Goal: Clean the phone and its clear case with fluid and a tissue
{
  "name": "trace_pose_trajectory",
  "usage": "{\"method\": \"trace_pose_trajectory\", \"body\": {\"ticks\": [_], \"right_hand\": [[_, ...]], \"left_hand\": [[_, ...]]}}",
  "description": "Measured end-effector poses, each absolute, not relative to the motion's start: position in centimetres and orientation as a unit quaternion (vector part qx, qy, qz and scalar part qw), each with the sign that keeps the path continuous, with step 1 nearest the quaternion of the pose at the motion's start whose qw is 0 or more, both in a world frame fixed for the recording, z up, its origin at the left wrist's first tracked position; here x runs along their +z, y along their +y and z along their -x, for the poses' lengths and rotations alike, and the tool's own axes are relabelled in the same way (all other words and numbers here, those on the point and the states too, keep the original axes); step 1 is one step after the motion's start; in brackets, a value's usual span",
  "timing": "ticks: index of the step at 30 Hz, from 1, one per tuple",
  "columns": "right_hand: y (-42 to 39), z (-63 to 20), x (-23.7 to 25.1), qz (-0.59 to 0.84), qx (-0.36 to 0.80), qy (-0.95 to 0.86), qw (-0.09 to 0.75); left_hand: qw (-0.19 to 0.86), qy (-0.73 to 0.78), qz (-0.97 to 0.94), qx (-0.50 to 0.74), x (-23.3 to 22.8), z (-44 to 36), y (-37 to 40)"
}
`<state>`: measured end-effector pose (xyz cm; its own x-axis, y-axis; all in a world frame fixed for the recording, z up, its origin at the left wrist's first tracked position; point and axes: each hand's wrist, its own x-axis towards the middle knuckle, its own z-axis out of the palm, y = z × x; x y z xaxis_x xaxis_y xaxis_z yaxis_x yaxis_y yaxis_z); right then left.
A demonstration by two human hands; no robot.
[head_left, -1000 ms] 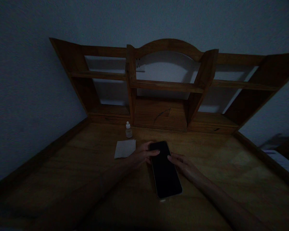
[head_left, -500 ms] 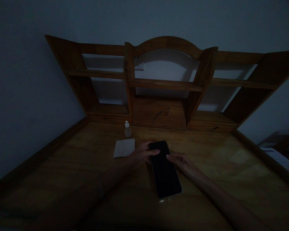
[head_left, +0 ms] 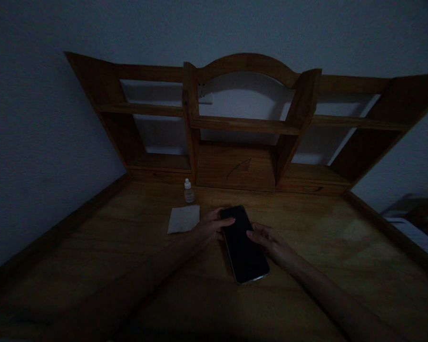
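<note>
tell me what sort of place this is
Probably a study corner in a home, dimly lit: there's a wooden desk, a shelf unit along its back, and a socket showing through it.

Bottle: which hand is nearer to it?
Left. The left hand grips the left side of the phone, nearer the camera than the bottle and to its right; the right hand, across the phone, is farther right.

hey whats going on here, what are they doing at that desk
A person holds a phone over the desk with both hands, the left hand and right hand gripping opposite sides, thumbs on its black face. A white folded sheet lies beyond the left forearm, with a small dropper bottle upright behind it, near the wooden shelf unit.
</note>
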<state>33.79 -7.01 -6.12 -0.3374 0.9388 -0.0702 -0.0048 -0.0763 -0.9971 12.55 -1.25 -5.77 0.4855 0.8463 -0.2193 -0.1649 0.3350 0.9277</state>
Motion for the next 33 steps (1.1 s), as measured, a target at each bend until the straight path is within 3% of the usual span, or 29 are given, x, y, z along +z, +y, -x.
{"method": "trace_pose_trajectory", "body": {"ticks": [4,9,23,33], "right_hand": [[-6.7,-33.8,-6.3,0.454,0.57,-0.525,0.44],[-6.2,-33.8,-6.4,0.477,0.529,-0.507,0.487],[-7.0,-33.4,-5.7,0.438,0.644,-0.479,0.406],[-6.9,-33.4,-5.7,0.444,0.624,-0.472,0.437]], "left_hand": [[0.761,0.362,-0.409,0.349,-5.1,-12.6,-1.7],[0.767,0.351,-0.472,0.257,-4.5,-12.3,-2.5],[0.726,0.379,-0.504,0.275,-5.5,-12.4,-2.3],[0.719,0.403,-0.487,0.29,-5.1,-12.9,-2.4]]}}
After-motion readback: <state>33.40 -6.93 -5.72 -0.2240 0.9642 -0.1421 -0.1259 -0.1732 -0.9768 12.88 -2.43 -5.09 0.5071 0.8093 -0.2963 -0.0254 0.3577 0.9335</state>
